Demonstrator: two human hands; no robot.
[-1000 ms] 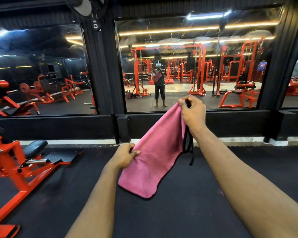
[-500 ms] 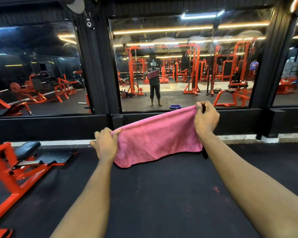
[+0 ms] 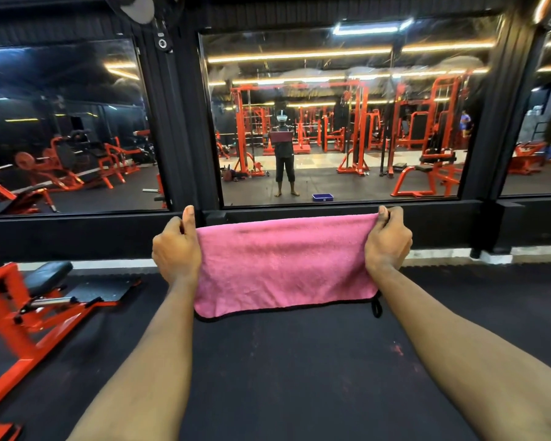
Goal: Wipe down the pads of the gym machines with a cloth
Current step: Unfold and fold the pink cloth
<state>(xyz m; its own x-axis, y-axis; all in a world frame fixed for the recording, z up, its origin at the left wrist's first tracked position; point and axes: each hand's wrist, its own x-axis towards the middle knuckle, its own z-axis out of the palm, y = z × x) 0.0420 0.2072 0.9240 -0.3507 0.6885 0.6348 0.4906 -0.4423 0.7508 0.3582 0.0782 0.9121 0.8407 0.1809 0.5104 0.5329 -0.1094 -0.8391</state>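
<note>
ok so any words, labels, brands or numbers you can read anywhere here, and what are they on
No text can be read anywhere in this view.
Cloth: plain pink, no tag or print showing, only a black loop at one corner.
Blue tray reflected in the mirror: a small pale mark on its side, too small to read.
Orange machine at left: no lettering visible.
</note>
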